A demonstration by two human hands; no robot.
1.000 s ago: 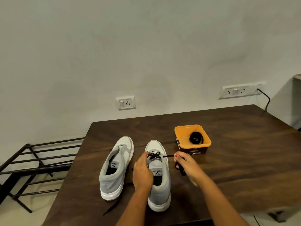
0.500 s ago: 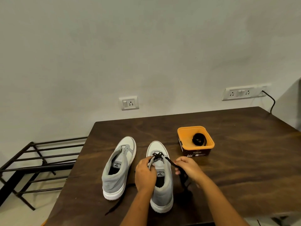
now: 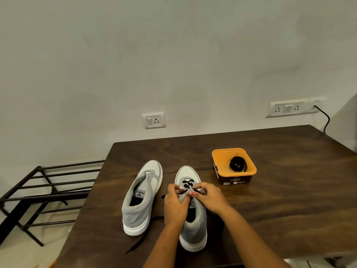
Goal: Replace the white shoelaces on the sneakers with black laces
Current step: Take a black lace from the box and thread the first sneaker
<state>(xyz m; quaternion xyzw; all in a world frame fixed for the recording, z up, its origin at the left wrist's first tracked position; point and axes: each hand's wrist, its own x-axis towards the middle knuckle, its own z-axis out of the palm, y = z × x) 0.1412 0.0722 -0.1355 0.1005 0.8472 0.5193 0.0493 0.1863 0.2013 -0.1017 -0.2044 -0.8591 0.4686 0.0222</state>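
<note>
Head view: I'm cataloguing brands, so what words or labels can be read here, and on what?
"Velarro" (blurred, spelling unsure): insole label of the unlaced sneaker.
Insole label of the sneaker being laced: mostly covered, unreadable.
Dark side labels of the orange tub: too small to read.

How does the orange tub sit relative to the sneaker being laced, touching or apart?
Apart. The head view shows a strip of bare table between the orange tub and the toe of the sneaker being laced.
</note>
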